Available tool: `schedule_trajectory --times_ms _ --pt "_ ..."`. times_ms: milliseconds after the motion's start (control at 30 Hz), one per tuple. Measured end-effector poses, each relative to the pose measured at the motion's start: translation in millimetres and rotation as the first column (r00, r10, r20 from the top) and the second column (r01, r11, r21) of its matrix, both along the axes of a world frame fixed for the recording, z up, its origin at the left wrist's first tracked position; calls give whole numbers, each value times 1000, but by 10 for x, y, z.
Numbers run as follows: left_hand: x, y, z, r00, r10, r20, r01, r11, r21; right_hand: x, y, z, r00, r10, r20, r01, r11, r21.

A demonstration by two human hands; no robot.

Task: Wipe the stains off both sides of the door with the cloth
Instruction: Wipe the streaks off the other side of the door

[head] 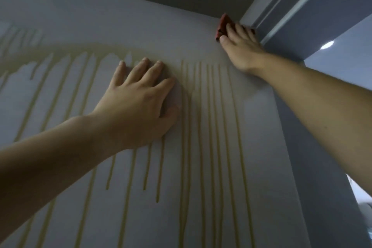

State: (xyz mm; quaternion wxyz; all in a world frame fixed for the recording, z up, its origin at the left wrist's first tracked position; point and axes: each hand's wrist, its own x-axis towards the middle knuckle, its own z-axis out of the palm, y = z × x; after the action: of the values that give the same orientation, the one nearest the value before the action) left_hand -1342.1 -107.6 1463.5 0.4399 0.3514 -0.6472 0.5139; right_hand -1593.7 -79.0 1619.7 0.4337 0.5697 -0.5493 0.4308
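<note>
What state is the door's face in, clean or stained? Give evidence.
Stained. Yellowish stains streak down the door under the left hand; the right hand presses the red cloth near the top corner.

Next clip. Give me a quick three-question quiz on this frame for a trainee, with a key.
1. True or false: the left hand holds the red cloth.
2. Which hand lies flat on the door, over the yellowish stains?
3. The cloth is at the door's: A) bottom edge, B) top right corner, C) middle.
Key: 1 false, the right hand presses it; 2 left; 3 B.
</note>
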Motion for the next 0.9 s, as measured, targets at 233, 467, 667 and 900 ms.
schedule_trajectory --times_ms 233,467,667,900 --pt "-130 -13 -78 996 -44 -71 42 999 -28 -241 -4 -161 1000 13 -13 -13 1000 20" --pt "-431 24 -370 992 -122 -17 121 991 -59 -238 -9 -948 996 58 -68 -59 998 -9" --pt "-470 -5 -395 996 -87 9 87 993 -78 -362 10 -678 996 88 -2 -88 996 27" --pt "-429 8 -375 996 -84 27 85 996 -26 -295 42 -1508 965 18 -261 5 996 89"
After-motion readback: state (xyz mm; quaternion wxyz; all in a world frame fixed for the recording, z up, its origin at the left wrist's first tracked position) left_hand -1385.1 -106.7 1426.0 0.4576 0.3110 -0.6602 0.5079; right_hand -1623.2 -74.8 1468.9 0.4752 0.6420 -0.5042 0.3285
